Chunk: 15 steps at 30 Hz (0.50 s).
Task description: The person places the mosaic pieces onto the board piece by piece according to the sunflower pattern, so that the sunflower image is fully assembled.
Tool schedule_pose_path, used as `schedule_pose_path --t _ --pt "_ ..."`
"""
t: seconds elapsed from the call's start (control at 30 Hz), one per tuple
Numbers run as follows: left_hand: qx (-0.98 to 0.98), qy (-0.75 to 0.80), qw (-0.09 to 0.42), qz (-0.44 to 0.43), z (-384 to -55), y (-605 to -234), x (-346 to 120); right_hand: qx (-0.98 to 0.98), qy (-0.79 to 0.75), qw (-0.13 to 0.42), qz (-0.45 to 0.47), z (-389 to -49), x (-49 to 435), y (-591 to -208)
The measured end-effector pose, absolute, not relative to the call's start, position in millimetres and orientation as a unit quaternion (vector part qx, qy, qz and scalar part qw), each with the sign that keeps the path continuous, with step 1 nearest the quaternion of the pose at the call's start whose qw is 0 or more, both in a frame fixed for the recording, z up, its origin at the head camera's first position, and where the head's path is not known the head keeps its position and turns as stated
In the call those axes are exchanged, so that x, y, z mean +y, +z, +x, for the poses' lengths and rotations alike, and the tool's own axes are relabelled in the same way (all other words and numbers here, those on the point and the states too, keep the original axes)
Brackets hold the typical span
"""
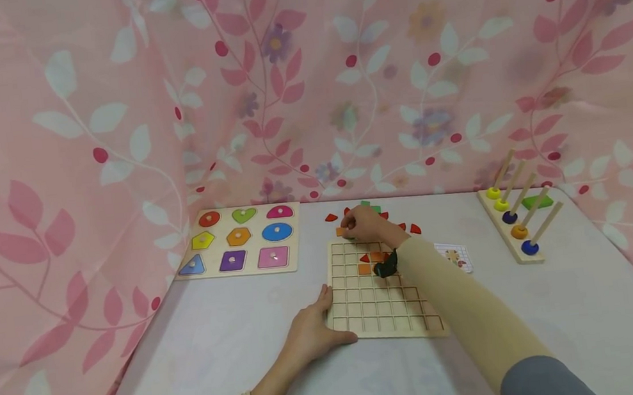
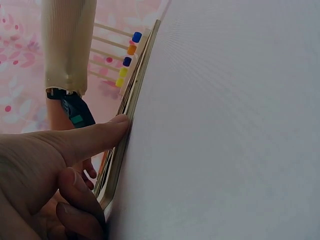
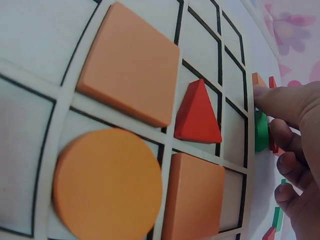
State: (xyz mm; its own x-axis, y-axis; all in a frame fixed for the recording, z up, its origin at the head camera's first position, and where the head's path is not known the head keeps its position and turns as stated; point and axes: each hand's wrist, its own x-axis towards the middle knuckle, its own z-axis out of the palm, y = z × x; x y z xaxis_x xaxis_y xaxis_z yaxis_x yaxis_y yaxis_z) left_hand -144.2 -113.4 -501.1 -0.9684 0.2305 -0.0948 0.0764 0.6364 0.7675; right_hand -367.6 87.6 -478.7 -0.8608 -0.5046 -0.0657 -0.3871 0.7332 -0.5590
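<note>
A wooden grid board (image 1: 363, 308) lies on the table. My left hand (image 1: 310, 333) holds its near left corner, one digit along the front edge and the others at the left side. Beyond the far edge, my right hand (image 1: 362, 223) pinches an orange square block (image 1: 341, 231); in the right wrist view its fingertips cover part of that block. On the board sit orange square blocks (image 3: 132, 65), a red triangle block (image 3: 198, 115) and an orange round block (image 3: 107, 185). The right wrist hides some of the grid in the head view.
Loose red blocks (image 1: 415, 229) and green blocks (image 1: 374, 208) lie beyond the board. A patterned card (image 1: 454, 256) is right of it. A shape puzzle (image 1: 254, 267) stands at the left, a peg stand (image 1: 521, 250) with coloured beads at the right. A pink floral curtain (image 1: 306, 95) surrounds the table.
</note>
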Motion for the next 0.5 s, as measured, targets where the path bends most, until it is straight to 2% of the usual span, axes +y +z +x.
schedule_pose_path --t 0.33,0.5 --pt "0.902 0.414 0.09 0.085 -144 -501 -113 0.918 -0.294 0.096 -0.249 -364 89 -469" --pt "0.901 0.415 0.091 0.083 -144 -500 -112 0.909 -0.302 0.057 -0.283 -357 93 -462"
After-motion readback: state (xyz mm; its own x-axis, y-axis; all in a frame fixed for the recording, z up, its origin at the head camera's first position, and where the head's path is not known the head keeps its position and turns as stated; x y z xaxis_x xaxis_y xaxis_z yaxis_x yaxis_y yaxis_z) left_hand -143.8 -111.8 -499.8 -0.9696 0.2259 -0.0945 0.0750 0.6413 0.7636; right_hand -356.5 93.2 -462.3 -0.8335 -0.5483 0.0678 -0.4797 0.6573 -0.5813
